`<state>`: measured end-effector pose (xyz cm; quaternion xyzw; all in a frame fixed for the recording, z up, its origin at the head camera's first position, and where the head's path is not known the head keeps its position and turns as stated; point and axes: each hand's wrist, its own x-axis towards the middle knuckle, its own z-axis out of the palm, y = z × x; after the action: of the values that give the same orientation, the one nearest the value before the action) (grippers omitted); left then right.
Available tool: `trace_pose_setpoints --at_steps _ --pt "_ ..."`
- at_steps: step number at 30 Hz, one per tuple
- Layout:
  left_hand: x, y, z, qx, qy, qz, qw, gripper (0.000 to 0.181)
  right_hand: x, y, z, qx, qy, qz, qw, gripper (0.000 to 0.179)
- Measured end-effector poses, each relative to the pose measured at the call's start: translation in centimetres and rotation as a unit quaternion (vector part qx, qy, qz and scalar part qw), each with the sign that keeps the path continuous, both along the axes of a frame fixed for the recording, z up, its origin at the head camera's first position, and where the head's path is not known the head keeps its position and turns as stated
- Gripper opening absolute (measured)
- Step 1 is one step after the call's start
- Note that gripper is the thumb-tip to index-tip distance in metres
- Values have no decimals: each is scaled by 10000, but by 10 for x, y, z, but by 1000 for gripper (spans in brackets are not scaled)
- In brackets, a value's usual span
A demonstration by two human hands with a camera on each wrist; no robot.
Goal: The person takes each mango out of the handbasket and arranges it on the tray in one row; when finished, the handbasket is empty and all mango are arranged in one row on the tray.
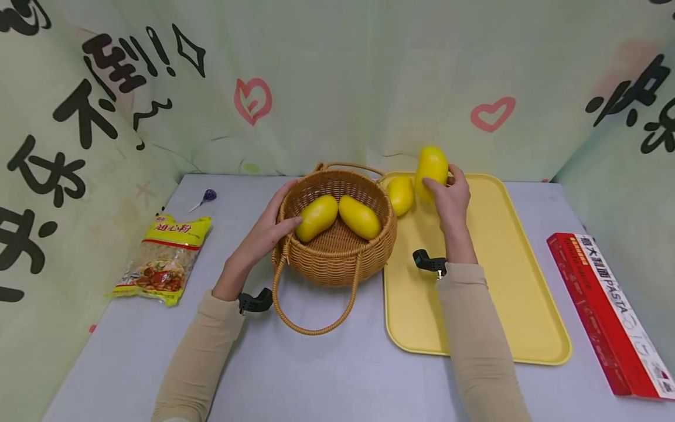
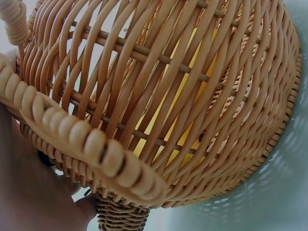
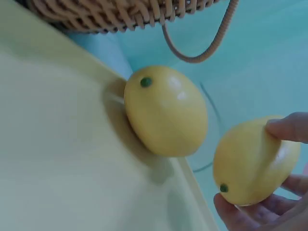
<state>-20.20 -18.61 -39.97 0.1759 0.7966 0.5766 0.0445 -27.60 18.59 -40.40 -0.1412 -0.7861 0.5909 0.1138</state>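
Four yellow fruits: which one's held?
The fruit in the right hand's grip; two others lie in the basket, the fourth on the tray beside it.

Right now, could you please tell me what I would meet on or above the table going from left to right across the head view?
Yellow food bag, purple lollipop, wicker basket holding two yellow fruits, the yellow fruit lying on the yellow tray, the yellow fruit in the right hand, red pasta box.
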Motion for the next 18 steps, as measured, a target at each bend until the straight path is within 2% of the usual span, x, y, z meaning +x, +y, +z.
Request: trace_pose_setpoints --at_steps 4,8,15,18 --pt "0 -1 -1 35 -10 -20 10000 74 -2 5 -4 284 -469 -3 9985 70" --pt "0 -1 -2 74 -22 -17 10000 74 -2 9 -7 608 -787 176 9949 70" --pt "-2 0 -2 89 -2 -35 10000 75 0 14 -14 986 -1012 326 9894 74" --pt "4 2 7 111 -94 -60 9999 77 2 14 -16 1009 -1006 377 9891 75"
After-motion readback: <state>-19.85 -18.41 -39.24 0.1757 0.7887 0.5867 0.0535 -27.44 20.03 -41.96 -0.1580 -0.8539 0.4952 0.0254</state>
